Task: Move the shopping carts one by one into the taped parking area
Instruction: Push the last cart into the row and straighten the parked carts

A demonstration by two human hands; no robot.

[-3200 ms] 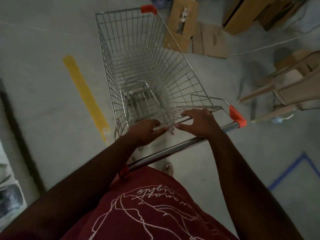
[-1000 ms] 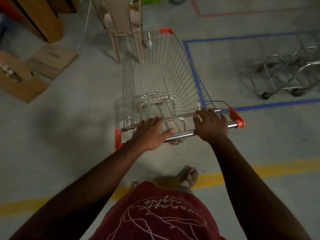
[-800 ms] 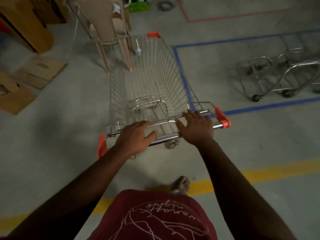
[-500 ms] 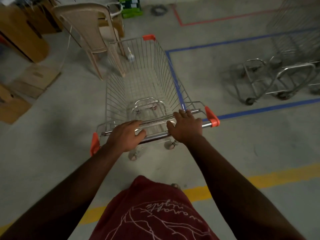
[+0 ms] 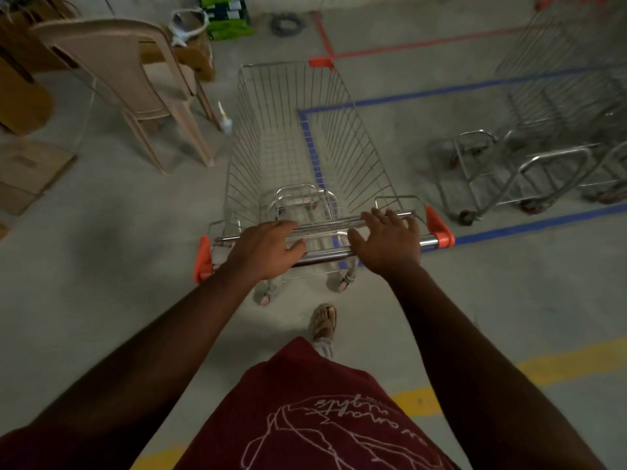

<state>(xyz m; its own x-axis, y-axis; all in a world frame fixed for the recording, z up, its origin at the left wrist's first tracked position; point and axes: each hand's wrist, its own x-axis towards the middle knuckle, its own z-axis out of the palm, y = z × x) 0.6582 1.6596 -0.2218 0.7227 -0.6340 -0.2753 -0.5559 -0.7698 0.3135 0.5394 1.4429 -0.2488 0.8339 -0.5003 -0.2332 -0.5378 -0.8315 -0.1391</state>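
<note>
— On the grey floor, what is biggest?
— Blue tape (image 5: pixel 400 98) marking a parking area; parked carts (image 5: pixel 556 137) stand inside it.
— And the shopping cart (image 5: pixel 305 144)?
— Its wire basket holds nothing and straddles the tape's left edge, beside a plastic chair (image 5: pixel 129 83).
— The hands?
— Left hand (image 5: pixel 268 249) curls over the handle bar (image 5: pixel 322 257), grasping it. Right hand (image 5: pixel 386 240) rests on it, fingers spread, not clenched.
</note>
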